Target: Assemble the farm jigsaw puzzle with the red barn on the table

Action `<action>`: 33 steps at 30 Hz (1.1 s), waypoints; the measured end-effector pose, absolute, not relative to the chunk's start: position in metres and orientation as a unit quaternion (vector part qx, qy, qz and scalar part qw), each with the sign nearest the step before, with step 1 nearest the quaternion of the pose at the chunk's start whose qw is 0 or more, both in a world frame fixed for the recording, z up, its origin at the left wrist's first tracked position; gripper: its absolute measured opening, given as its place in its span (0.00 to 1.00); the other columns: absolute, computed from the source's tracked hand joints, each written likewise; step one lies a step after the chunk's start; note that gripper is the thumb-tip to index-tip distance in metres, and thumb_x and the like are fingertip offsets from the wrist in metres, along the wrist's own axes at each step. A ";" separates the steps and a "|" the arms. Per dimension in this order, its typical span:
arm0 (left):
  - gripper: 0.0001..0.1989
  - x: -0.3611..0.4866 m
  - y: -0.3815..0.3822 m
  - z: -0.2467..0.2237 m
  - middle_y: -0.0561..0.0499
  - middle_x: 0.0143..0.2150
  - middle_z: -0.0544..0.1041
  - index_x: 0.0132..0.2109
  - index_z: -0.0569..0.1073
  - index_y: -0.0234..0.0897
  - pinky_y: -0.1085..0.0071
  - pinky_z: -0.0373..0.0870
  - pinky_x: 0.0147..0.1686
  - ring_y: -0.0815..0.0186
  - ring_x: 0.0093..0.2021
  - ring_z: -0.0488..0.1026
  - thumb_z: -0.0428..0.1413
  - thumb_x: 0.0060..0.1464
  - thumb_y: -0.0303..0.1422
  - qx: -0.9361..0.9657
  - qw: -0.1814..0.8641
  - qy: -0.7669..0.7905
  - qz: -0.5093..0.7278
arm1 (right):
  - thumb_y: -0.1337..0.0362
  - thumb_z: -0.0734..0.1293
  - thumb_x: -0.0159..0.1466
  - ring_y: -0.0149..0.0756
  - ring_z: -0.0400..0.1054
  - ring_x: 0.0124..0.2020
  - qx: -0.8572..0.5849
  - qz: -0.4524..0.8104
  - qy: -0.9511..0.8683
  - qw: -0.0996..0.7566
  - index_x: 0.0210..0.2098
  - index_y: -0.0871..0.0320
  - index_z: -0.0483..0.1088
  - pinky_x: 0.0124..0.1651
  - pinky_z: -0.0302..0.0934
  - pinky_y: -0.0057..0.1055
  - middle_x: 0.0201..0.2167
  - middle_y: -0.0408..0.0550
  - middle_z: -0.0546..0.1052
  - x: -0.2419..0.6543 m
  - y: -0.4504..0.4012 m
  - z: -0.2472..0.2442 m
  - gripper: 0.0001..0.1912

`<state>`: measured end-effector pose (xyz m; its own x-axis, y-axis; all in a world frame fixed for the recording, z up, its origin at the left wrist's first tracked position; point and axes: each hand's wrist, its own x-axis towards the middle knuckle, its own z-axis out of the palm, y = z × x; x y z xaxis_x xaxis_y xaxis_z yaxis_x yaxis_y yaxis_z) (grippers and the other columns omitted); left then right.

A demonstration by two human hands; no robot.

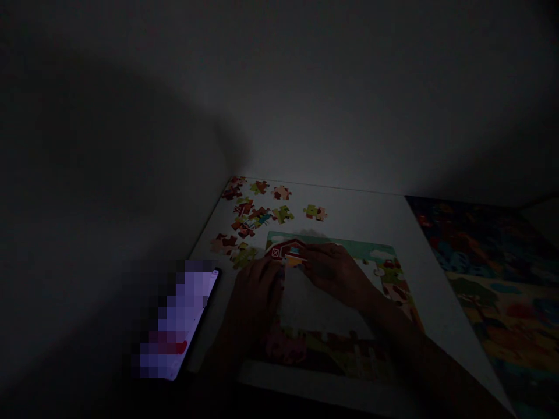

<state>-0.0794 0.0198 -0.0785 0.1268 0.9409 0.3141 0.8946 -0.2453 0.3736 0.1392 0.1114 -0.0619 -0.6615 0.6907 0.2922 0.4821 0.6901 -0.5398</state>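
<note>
In dim light, a partly assembled jigsaw puzzle (367,249) lies on a white table, its border joined around a bare middle. My left hand (257,288) rests over the puzzle's left side, its fingertips below a red barn (275,252). My right hand (329,269) reaches in from the right, its fingers bent and touching the barn section near a small yellow and blue part (294,262). Shadow hides whether either hand grips a piece. Loose puzzle pieces (283,214) lie beyond the puzzle, at the upper left.
A lit phone (187,320), partly pixelated, stands at the table's left edge. Colourful picture sheets (493,291) lie along the right. A pale wall (332,116) rises behind the white table (362,212).
</note>
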 end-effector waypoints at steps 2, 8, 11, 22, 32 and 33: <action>0.17 -0.078 0.019 -0.078 0.43 0.58 0.70 0.58 0.68 0.39 0.56 0.67 0.55 0.56 0.57 0.67 0.49 0.64 0.31 0.750 0.046 0.615 0.240 | 0.62 0.66 0.65 0.48 0.69 0.54 -0.325 0.212 -0.893 0.229 0.57 0.50 0.70 0.56 0.62 0.51 0.57 0.52 0.73 0.139 0.111 -0.063 0.20; 0.17 -0.076 0.017 -0.076 0.43 0.59 0.70 0.59 0.67 0.38 0.56 0.66 0.56 0.55 0.57 0.66 0.48 0.64 0.32 0.747 0.033 0.622 0.233 | 0.63 0.65 0.66 0.48 0.68 0.55 -0.322 0.202 -0.898 0.221 0.57 0.50 0.70 0.56 0.62 0.52 0.58 0.52 0.73 0.139 0.112 -0.067 0.20; 0.17 -0.074 0.018 -0.075 0.43 0.58 0.70 0.59 0.67 0.38 0.56 0.66 0.55 0.55 0.56 0.66 0.47 0.65 0.32 0.747 0.024 0.626 0.222 | 0.63 0.65 0.66 0.48 0.67 0.55 -0.322 0.193 -0.900 0.222 0.57 0.50 0.70 0.56 0.61 0.53 0.60 0.51 0.72 0.139 0.112 -0.070 0.20; 0.17 -0.072 0.019 -0.073 0.42 0.57 0.70 0.58 0.69 0.40 0.56 0.68 0.52 0.55 0.54 0.67 0.47 0.64 0.32 0.747 0.023 0.632 0.207 | 0.64 0.64 0.66 0.49 0.68 0.54 -0.332 0.187 -0.899 0.214 0.55 0.50 0.73 0.55 0.62 0.53 0.59 0.52 0.72 0.133 0.108 -0.064 0.18; 0.16 -0.071 0.020 -0.071 0.42 0.56 0.71 0.58 0.69 0.39 0.56 0.68 0.51 0.55 0.54 0.67 0.48 0.65 0.32 0.754 0.008 0.626 0.199 | 0.64 0.63 0.67 0.47 0.68 0.53 -0.318 0.181 -0.910 0.194 0.57 0.50 0.71 0.53 0.62 0.49 0.60 0.48 0.71 0.133 0.108 -0.060 0.19; 0.17 -0.071 0.020 -0.072 0.42 0.56 0.71 0.58 0.69 0.38 0.56 0.68 0.52 0.55 0.54 0.67 0.47 0.65 0.32 0.753 0.007 0.626 0.203 | 0.64 0.63 0.68 0.47 0.68 0.54 -0.314 0.179 -0.912 0.192 0.57 0.51 0.71 0.53 0.62 0.49 0.61 0.48 0.71 0.133 0.108 -0.059 0.19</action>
